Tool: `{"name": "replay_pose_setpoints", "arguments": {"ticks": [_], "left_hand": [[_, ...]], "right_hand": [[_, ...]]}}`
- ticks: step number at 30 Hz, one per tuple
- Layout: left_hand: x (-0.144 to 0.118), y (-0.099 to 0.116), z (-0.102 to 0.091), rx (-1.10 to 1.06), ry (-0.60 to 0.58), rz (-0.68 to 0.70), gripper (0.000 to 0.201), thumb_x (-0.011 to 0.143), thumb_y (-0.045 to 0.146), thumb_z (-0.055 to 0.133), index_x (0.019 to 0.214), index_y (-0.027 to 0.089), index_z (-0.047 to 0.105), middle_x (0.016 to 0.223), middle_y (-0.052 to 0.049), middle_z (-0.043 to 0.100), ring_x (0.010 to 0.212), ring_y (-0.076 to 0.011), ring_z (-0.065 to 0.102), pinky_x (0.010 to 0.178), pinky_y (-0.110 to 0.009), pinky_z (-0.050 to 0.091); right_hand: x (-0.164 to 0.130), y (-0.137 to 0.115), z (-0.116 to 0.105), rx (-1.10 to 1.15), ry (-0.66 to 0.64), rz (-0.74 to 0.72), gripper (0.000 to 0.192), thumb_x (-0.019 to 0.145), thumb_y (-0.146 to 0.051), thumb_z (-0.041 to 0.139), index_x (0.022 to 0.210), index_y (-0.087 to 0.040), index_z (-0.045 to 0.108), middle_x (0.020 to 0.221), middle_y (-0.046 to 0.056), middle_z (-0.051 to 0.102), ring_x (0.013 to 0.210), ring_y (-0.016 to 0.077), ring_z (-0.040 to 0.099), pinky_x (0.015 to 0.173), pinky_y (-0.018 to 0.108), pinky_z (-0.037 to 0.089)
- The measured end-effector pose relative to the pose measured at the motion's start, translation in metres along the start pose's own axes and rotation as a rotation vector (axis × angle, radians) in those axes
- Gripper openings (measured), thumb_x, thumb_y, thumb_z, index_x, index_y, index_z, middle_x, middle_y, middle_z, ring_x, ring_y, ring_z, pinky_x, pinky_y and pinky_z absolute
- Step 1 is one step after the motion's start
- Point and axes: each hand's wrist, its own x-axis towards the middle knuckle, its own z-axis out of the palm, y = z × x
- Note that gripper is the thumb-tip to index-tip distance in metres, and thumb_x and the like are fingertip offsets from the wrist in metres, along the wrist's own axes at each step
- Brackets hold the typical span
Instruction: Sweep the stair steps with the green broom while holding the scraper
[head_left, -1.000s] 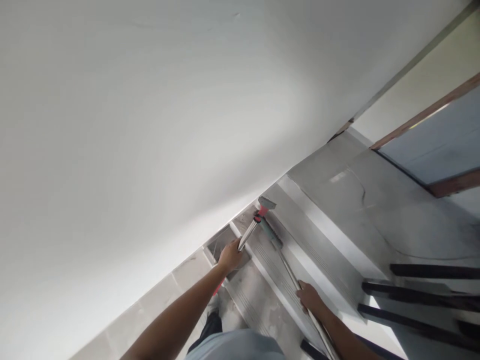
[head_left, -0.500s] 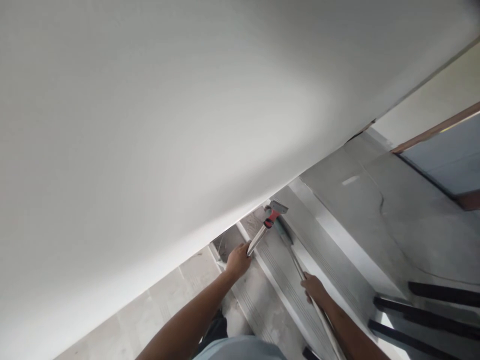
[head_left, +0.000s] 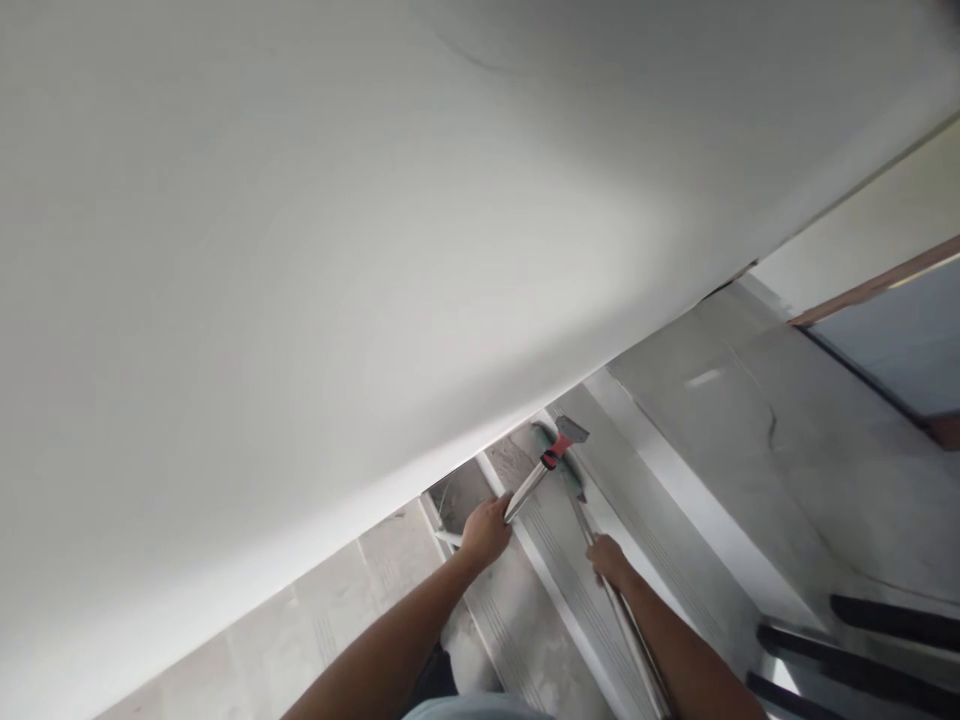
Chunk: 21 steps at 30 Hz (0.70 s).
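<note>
My left hand (head_left: 486,530) is closed around the pale shaft of a scraper (head_left: 531,487), which has a red and black neck and a flat grey blade. The scraper's blade is raised over the stairs. My right hand (head_left: 609,560) grips the pole of a broom (head_left: 632,640) farther down to the right. Green bristles form the broom head (head_left: 571,472), partly hidden behind the scraper's neck, low over a step beside the wall. Grey debris (head_left: 510,458) lies on the step near the broom head.
A large white wall (head_left: 337,280) rises along the left of the stairs (head_left: 667,480). Dark railing bars (head_left: 840,665) stand at lower right. Beyond the upper steps is a grey landing (head_left: 720,350), with a brown-framed opening (head_left: 885,345) at far right.
My right hand has shifted left with the broom pole, closer to my left hand. The broom head now lies more crosswise behind the scraper. The view has tilted slightly.
</note>
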Motion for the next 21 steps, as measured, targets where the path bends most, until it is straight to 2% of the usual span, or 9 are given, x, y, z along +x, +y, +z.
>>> {"name": "replay_pose_setpoints", "arguments": {"ticks": [2,5,7,11,14,17,19,21], "left_hand": [[-0.001,0.0,-0.001,0.008,-0.002,0.01,0.044,0.076,0.012,0.049,0.117,0.023,0.06,0.108,-0.008,0.067,0.106,-0.0229,0.063,0.087,-0.03,0.047],[-0.001,0.001,-0.004,-0.008,0.002,0.013,0.042,0.076,0.013,0.049,0.115,0.023,0.061,0.107,-0.007,0.067,0.105,-0.0232,0.063,0.086,-0.03,0.048],[-0.002,0.001,-0.005,-0.01,0.003,0.017,0.04,0.076,0.015,0.049,0.114,0.024,0.061,0.106,-0.007,0.067,0.103,-0.0229,0.064,0.084,-0.029,0.048],[-0.003,0.0,-0.005,0.0,0.019,0.047,0.042,0.076,0.014,0.048,0.115,0.024,0.06,0.107,-0.007,0.067,0.103,-0.0233,0.064,0.085,-0.03,0.048],[-0.004,-0.001,-0.004,-0.001,0.014,0.052,0.042,0.075,0.014,0.048,0.114,0.023,0.06,0.106,-0.008,0.067,0.103,-0.0242,0.064,0.085,-0.031,0.049],[-0.003,-0.001,-0.005,0.0,0.007,0.052,0.041,0.076,0.015,0.048,0.114,0.023,0.059,0.108,-0.009,0.067,0.102,-0.0247,0.064,0.084,-0.032,0.05],[-0.002,0.0,-0.006,0.001,0.004,0.053,0.04,0.076,0.015,0.048,0.114,0.023,0.059,0.109,-0.009,0.066,0.103,-0.0249,0.064,0.085,-0.033,0.05],[-0.002,0.0,-0.006,-0.001,0.003,0.053,0.039,0.075,0.014,0.048,0.112,0.022,0.06,0.108,-0.009,0.067,0.103,-0.025,0.064,0.084,-0.033,0.051]], "right_hand": [[0.002,0.0,0.0,-0.054,-0.052,-0.018,0.025,0.077,-0.005,0.044,0.094,-0.009,0.062,0.037,-0.006,0.04,0.034,0.0111,0.045,0.039,0.019,0.034],[-0.007,0.025,-0.009,-0.125,-0.125,-0.036,0.034,0.076,-0.007,0.047,0.108,-0.01,0.059,0.043,-0.007,0.044,0.034,0.0107,0.046,0.035,0.019,0.033],[-0.011,0.036,-0.014,-0.11,-0.113,-0.033,0.035,0.077,-0.011,0.047,0.11,-0.011,0.057,0.044,-0.009,0.042,0.034,0.01,0.045,0.034,0.019,0.033],[-0.003,0.02,-0.002,-0.133,-0.031,-0.036,0.027,0.077,-0.011,0.048,0.101,-0.009,0.061,0.044,-0.007,0.042,0.035,0.0079,0.044,0.037,0.017,0.033],[-0.004,0.018,0.007,-0.196,-0.09,-0.056,0.044,0.075,-0.012,0.05,0.117,-0.006,0.058,0.052,-0.003,0.053,0.037,0.0095,0.049,0.037,0.019,0.035],[-0.014,0.043,0.002,-0.193,-0.155,-0.068,0.064,0.075,-0.016,0.049,0.138,-0.005,0.045,0.055,-0.002,0.055,0.037,0.0116,0.05,0.036,0.021,0.037],[-0.016,0.051,-0.002,-0.18,-0.112,-0.042,0.064,0.076,-0.02,0.05,0.138,-0.007,0.046,0.05,-0.004,0.051,0.037,0.0119,0.049,0.037,0.021,0.037],[-0.01,0.039,0.0,-0.167,-0.064,-0.036,0.052,0.076,-0.022,0.053,0.127,-0.009,0.056,0.046,-0.005,0.048,0.039,0.0114,0.049,0.04,0.02,0.038]]}}
